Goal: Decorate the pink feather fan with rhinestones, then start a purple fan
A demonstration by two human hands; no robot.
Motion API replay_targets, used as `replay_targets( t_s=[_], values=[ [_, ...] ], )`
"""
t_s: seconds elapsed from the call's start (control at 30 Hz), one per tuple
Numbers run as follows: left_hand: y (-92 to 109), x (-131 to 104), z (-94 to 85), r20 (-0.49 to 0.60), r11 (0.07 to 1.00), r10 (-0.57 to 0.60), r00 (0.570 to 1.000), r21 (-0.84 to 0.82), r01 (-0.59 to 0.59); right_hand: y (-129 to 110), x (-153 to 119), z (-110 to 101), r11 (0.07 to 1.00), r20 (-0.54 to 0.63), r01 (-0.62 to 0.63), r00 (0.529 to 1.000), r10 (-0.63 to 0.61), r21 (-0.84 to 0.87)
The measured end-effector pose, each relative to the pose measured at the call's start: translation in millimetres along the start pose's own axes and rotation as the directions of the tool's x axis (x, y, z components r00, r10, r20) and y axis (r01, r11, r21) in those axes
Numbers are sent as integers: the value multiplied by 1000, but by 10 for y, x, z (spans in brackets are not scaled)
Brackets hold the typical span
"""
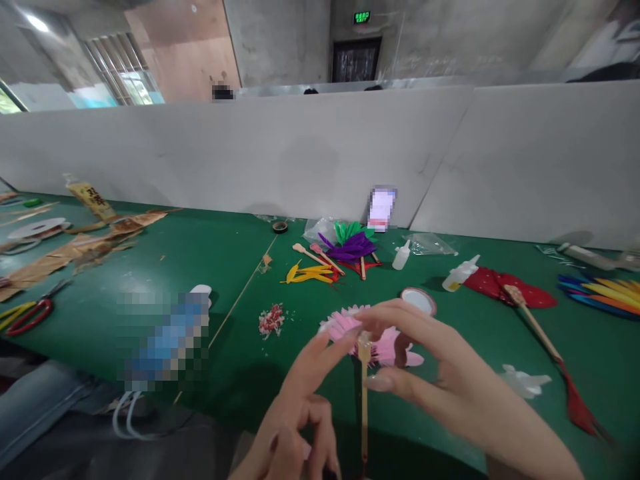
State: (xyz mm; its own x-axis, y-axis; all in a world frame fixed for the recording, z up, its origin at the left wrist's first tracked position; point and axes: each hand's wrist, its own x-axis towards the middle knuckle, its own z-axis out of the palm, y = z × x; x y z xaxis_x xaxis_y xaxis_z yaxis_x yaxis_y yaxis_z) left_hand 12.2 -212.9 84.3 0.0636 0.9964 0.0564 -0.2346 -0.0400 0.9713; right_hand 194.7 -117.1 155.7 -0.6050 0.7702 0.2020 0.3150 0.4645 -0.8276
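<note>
Pink feathers (337, 323) lie spread on the green table under my hands. A slim wooden stick (365, 407) with a pale, wider head runs from them toward me, the head looking wet or glossy. My left hand (305, 400) reaches in from the left, its forefinger stretched to the stick's head. Its lower fingers curl in with the thumb; what they hold, if anything, is hidden. My right hand (430, 360) arches over the feathers, thumb and fingers apart on either side of the stick's head, gripping nothing I can see.
Farther back are purple feathers (350, 247), yellow feathers (313, 273), a white glue bottle (401, 257) and a phone (382, 208). A red fan (485, 285) lies at right. Small red-white bits (271, 320), red scissors (33, 317) and a white panel (225, 153) are leftward and behind.
</note>
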Motion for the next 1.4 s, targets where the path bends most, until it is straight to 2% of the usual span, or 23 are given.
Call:
replay_targets(
  t_s=[0.1,0.2,0.3,0.43,0.57,0.7,0.73,0.77,0.8,0.93,1.07,1.23,1.4],
  values=[
    [146,142,196,103,965,46,994,-263,-17,20,3,7,999,-45,21,999,-20,28],
    [324,334,308,162,907,26,986,-418,45,26,-32,-67,995,-107,56,993,-47,88],
    [470,550,362,241,856,-40,970,-493,158,24,-71,-185,993,-159,98,984,-86,67],
    [576,778,470,313,833,-110,943,-489,260,46,-102,-272,995,-307,55,948,-79,-88],
    [617,875,631,374,818,-71,925,-508,269,109,-97,-276,967,-497,44,851,-167,-250],
    [676,911,721,392,803,-19,920,-542,247,158,-102,-315,938,-679,27,683,-271,-347],
    [697,918,727,379,802,-20,925,-546,241,157,-111,-335,939,-709,16,651,-270,-343],
    [717,925,728,367,801,-23,930,-550,236,150,-122,-355,948,-723,9,644,-250,-319],
    [735,932,726,352,798,-27,936,-556,232,136,-136,-375,960,-720,14,659,-219,-279],
    [779,952,699,348,791,-77,934,-549,270,55,-191,-403,995,-618,93,781,-93,-33],
    [796,984,665,367,799,-89,926,-528,287,0,-220,-361,980,-527,126,850,-26,155],
    [797,1027,627,415,788,-29,909,-551,277,-11,-189,-323,955,-498,119,866,34,272],
    [786,1025,600,448,786,-8,894,-550,282,28,-120,-299,936,-538,165,843,30,310]
  ],
)
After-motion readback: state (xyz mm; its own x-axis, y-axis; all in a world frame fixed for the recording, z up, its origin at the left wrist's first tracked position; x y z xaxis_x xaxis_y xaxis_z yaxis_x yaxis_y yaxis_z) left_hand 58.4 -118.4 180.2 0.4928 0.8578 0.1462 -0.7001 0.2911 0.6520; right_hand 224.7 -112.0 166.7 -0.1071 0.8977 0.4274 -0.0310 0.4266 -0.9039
